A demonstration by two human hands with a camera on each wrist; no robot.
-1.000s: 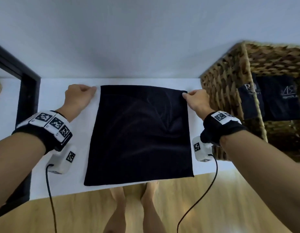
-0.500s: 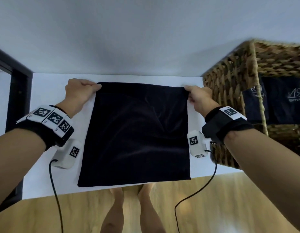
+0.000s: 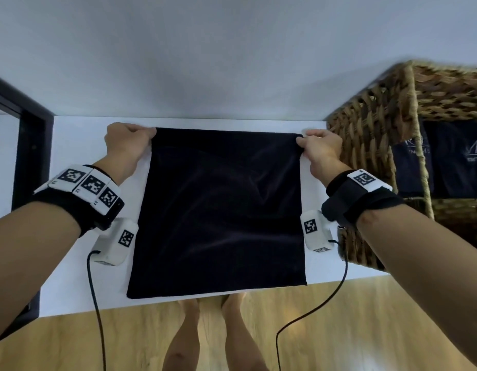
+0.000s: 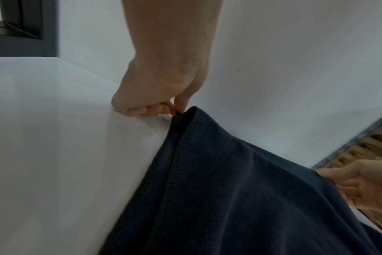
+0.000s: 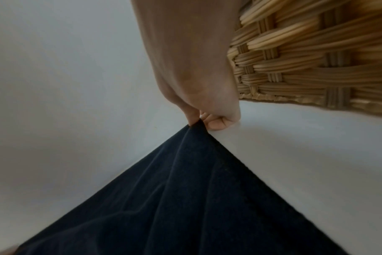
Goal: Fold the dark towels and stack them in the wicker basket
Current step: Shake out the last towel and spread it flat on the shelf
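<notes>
A dark navy towel (image 3: 218, 210) lies spread on the white table (image 3: 71, 277), its near edge by the table's front edge. My left hand (image 3: 127, 140) pinches the towel's far left corner (image 4: 185, 113). My right hand (image 3: 320, 145) pinches the far right corner (image 5: 196, 126); both corners are raised a little off the table. The wicker basket (image 3: 374, 145) stands at the right, right beside my right hand, and folded dark towels (image 3: 446, 159) lie inside it.
A wall rises just behind the table. A dark frame (image 3: 31, 145) stands at the left end. Bare white table (image 3: 71, 277) lies left of the towel. Cables hang from both wrist units over the front edge, above a wooden floor (image 3: 339, 330) and my bare legs.
Both hands have closed their pinch on the far corners and lifted them slightly off the table. The towel's near part has stayed flat.
</notes>
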